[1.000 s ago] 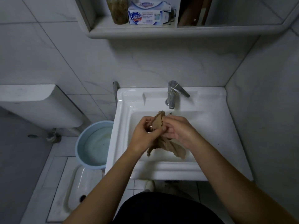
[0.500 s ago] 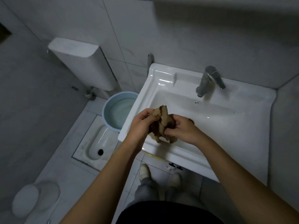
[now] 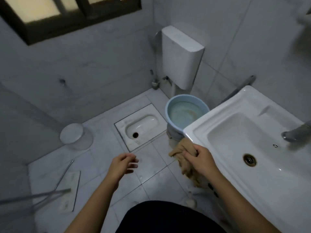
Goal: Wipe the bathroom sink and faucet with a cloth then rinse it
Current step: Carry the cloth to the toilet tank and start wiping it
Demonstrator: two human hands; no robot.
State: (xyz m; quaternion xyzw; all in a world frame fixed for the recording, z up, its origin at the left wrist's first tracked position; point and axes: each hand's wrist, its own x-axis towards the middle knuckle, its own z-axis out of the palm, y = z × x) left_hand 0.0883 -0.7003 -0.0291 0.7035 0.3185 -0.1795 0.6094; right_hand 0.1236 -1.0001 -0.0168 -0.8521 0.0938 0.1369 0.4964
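**Cloth held off the sink corner**

The right hand (image 3: 201,161) reaches forward beside the glossy white ceramic sink (image 3: 223,167), fist clenched around a crumpled tan cloth (image 3: 180,151) that droops beside the sink's front-left corner. The left hand (image 3: 124,163) hovers over the pale tiled floor (image 3: 104,152), fingers loosely spread, holding nothing.

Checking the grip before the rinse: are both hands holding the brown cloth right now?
No, only the right hand grips the cloth by the sink corner; the left hand hangs open and empty.
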